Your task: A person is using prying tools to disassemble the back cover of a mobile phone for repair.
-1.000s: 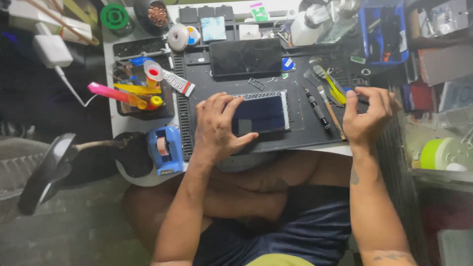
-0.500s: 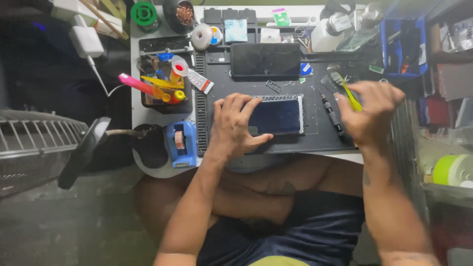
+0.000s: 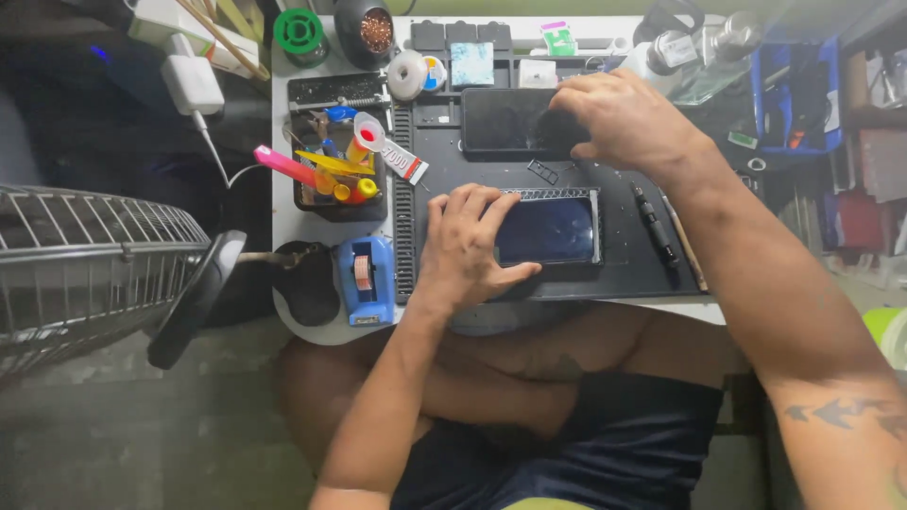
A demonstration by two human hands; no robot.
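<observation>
Two bare hands work over a dark ribbed rubber mat [image 3: 430, 179] on a white table [image 3: 281, 179]. Left hand [image 3: 465, 247] lies clamped on the left end of a flat rectangular phone [image 3: 548, 230] with a glossy dark-blue face in a grey frame; fingers spread over its top edge, thumb along the bottom. Right hand [image 3: 619, 121], at one o'clock from that phone, curls over the right end of a second black slab-shaped phone [image 3: 505, 120]; whether its fingers pinch anything cannot be told. At nine o'clock stands a blue tape dispenser [image 3: 366, 280]; at eleven o'clock a white tube with red print [image 3: 404, 161] beside a tray of coloured tools [image 3: 326, 175].
</observation>
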